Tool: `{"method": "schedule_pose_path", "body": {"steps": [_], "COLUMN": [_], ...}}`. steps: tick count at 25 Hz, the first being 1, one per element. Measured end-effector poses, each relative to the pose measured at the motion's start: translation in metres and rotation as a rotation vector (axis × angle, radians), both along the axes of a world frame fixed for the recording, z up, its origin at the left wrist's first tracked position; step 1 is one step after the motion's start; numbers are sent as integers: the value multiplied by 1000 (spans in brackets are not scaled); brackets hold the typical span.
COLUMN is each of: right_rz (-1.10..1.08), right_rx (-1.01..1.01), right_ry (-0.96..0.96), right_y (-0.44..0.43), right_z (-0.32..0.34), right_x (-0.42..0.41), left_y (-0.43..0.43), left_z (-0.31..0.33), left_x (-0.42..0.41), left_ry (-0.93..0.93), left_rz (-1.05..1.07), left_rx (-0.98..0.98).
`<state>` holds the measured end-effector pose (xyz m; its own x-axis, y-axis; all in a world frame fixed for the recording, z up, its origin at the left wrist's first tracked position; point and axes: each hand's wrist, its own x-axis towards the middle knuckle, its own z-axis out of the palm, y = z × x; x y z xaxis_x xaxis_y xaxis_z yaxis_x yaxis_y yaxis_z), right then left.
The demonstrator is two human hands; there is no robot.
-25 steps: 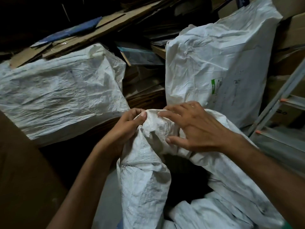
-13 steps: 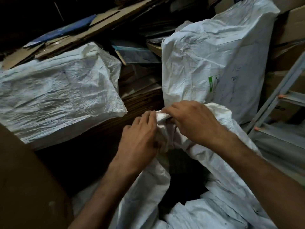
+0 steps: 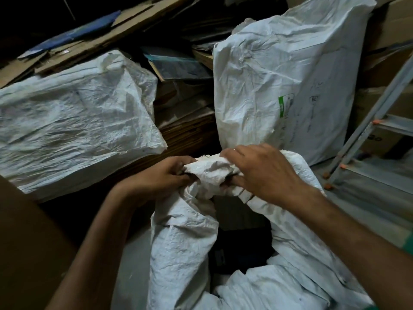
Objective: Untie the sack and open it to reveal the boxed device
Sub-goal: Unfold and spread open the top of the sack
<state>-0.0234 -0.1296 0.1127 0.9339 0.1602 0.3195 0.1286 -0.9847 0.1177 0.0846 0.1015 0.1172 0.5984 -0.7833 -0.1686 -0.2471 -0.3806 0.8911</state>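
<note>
The sack (image 3: 183, 242) stood directly below the camera, between the person's forearms, its woven white cloth drawn up into a twisted neck (image 3: 210, 173) at the far side. The left hand (image 3: 161, 177) gripped the neck from the left, fingers curled into the bunched cloth. The right hand (image 3: 263, 173) lay over it from the right, thumb beneath and fingers on top, pinching a fold. Neither hand was empty or spread. From this grip, the hands were judged to be set opposite each other so that one could anchor the twist while the other worked the fold loose. Whether a cord or a knot of the cloth itself closed the neck could not be told. On the near side of the hands the cloth gaped, and a dark shape (image 3: 243, 249) showed in the gap, too dim to confirm as the boxed device. The opening thus lay below both hands, while the neck touched both. The task was judged part done: mouth partly open, neck not yet released. A flat sack (image 3: 73, 121) to the left and an upright sack (image 3: 290, 74) behind lay apart from the hands, and a ladder (image 3: 380, 121) stood at right.
</note>
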Motion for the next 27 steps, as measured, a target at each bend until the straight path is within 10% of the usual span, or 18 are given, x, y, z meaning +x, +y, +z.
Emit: {"method": "schedule_pose_path", "body": {"steps": [4, 6, 13, 18, 22, 25, 27], "right_rz": [-3, 45, -129, -155, 226, 194, 143], "right_rx": [500, 673, 863, 356, 282, 501, 723], "right_ry": [287, 474, 630, 188, 435, 397, 466], "right_y": [-21, -38, -58, -52, -10, -8, -7], "right_z": [38, 50, 60, 43, 44, 30, 29], "right_x": [20, 34, 58, 60, 55, 77, 93], "left_y": [-17, -27, -42, -16, 7, 29, 29], "left_z": [9, 19, 7, -20, -2, -7, -13], "left_x": [-17, -42, -74, -7, 15, 21, 16], "left_ry": [-792, -869, -677, -264, 106, 331, 120], "left_rz": [107, 83, 278, 333, 159, 128, 314], "left_rx": [337, 303, 545, 44, -121, -199, -171]}}
